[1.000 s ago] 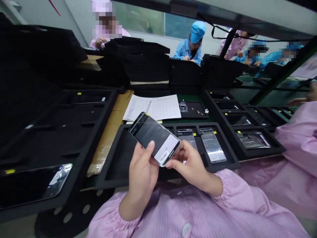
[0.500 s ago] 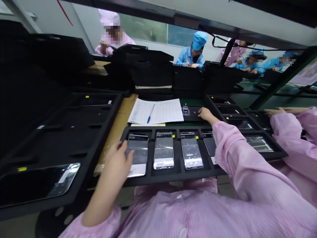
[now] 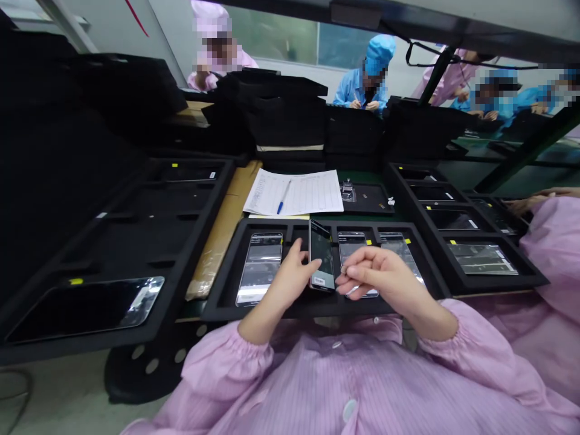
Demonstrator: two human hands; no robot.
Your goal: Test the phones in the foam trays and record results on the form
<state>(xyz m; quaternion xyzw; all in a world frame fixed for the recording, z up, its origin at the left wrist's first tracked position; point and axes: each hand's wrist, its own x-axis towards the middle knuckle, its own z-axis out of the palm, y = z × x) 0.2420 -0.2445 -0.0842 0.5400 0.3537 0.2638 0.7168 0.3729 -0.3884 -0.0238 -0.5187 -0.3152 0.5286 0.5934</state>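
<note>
My left hand (image 3: 290, 275) grips a smartphone (image 3: 321, 254) and holds it up on its edge over the second slot of a black foam tray (image 3: 226, 284). Next to it, my right hand (image 3: 378, 275) is closed in a pinch beside the phone's lower end, with something small and hard to make out between the fingertips. A phone in film (image 3: 260, 266) lies in the tray's left slot. Two more phones (image 3: 399, 251) lie in the slots on the right, partly hidden behind my right hand.
A paper form with a blue pen (image 3: 296, 192) lies behind the tray, beside a small black mat with tiny parts (image 3: 365, 198). Black trays holding phones stand at left (image 3: 97, 305) and right (image 3: 480, 257). A neighbour's pink sleeve (image 3: 550, 241) is at right; people work across the bench.
My left hand left the leftmost phone and lifted the second phone out of its slot. My right hand came back from the small mat behind the tray to the phone.
</note>
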